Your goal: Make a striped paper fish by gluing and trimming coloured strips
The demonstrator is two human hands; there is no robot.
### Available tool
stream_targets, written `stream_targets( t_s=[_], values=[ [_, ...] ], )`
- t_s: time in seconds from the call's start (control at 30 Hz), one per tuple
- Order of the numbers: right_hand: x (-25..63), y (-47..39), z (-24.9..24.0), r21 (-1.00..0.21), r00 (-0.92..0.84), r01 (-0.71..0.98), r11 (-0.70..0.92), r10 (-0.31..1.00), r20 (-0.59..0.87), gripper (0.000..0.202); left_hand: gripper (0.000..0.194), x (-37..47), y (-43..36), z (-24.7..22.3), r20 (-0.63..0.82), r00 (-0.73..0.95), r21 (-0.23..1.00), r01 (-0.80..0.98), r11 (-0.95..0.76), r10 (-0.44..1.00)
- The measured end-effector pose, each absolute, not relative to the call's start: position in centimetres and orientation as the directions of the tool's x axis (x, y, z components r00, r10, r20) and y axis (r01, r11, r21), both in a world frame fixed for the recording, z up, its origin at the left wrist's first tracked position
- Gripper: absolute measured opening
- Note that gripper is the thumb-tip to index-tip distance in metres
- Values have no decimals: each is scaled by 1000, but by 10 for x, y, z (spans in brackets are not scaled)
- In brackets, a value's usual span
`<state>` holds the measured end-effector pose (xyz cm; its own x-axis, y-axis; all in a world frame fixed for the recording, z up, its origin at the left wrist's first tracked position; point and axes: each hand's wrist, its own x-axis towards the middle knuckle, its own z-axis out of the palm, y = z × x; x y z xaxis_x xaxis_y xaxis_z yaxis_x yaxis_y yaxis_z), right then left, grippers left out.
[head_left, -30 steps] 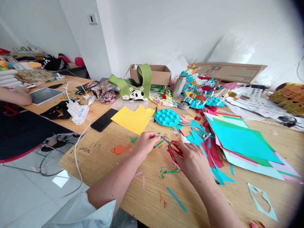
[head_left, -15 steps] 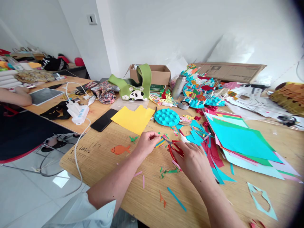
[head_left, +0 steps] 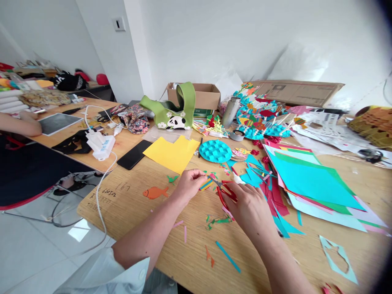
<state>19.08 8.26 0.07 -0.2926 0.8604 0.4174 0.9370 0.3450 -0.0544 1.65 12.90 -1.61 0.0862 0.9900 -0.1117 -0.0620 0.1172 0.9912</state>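
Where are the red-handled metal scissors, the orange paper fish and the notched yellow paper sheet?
Red-handled metal scissors point(head_left: 219, 184): head view, pivot.
Orange paper fish point(head_left: 153, 192): head view, mid-body.
Notched yellow paper sheet point(head_left: 172, 154): head view, middle.

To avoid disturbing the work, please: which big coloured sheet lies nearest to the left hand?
The yellow sheet, notched at its far edge, beside the black phone. The others lie stacked to the right of the right hand.
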Motion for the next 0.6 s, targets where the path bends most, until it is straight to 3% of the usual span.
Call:
stream_targets(
  t_s=[0.6],
  values=[
    [191, 83, 1, -55, -285, 942, 332, 873, 395, 17, 16, 17, 130, -16, -106, 85, 991, -71, 113, 991]
  ],
)
